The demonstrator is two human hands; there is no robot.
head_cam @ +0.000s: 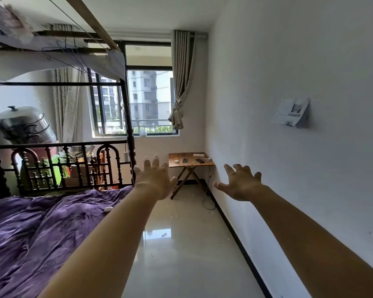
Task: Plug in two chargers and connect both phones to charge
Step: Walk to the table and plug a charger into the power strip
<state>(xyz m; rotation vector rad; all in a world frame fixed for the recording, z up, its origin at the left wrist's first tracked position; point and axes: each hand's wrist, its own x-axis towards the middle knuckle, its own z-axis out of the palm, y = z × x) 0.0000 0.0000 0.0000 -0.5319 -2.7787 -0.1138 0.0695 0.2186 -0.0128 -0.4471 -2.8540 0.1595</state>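
Note:
A small wooden folding table [173, 157] stands in the far corner under the window. On it lie a dark phone [199, 160], a second dark phone [185, 160], a white charger [176, 161], tangled white cables [191, 163] and a white power strip [198, 155]. A cable [207, 190] hangs from the table down to the floor by the wall. My left hand [154, 179] and my right hand [240, 182] are stretched out in front of me, fingers spread, holding nothing, well short of the table.
A bed with a purple blanket [41, 229] and a dark carved footboard [69, 166] fills the left side. The white wall [289, 158] runs along the right. A glossy tiled floor strip [181, 244] leads to the table. A small white object [108, 209] lies on the blanket.

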